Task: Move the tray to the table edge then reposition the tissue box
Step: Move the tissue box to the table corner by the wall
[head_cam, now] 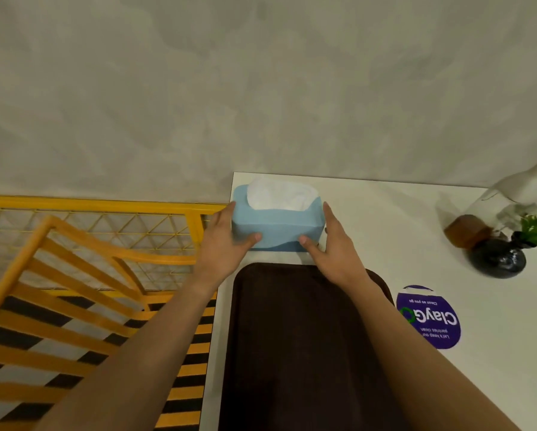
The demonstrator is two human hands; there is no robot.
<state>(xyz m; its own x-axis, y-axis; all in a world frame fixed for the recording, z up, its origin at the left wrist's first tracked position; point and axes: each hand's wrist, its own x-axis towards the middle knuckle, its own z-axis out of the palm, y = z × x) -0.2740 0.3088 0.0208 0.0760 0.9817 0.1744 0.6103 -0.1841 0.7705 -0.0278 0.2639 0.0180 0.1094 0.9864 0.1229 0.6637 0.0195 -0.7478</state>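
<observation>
A view from above looks down a person's two bare forearms onto a white counter (pixel 369 213) set against a mottled grey wall. A light blue tissue box (pixel 276 227) sits at the far left corner of the counter, with a white tissue (pixel 281 194) bunched up out of its top opening. The left hand (pixel 226 241) clasps the left end of the box, fingers along its side and thumb pressed to the near face. The right hand (pixel 334 247) clasps the right end in the same way, thumb on the near face. Whether the box is raised off the surface or resting on it cannot be told.

Just in front of the box, nearer the person, a dark brown tray (pixel 298 353) lies flat along the counter's left edge, under the forearms. To the right of the tray is a round purple sticker (pixel 428 317) reading "ClayGo". Farther right stands a dark round vase (pixel 498 259) holding green leaves, beside a brown jar (pixel 466 230). Off the counter to the left is a yellow slatted chair (pixel 74 290).
</observation>
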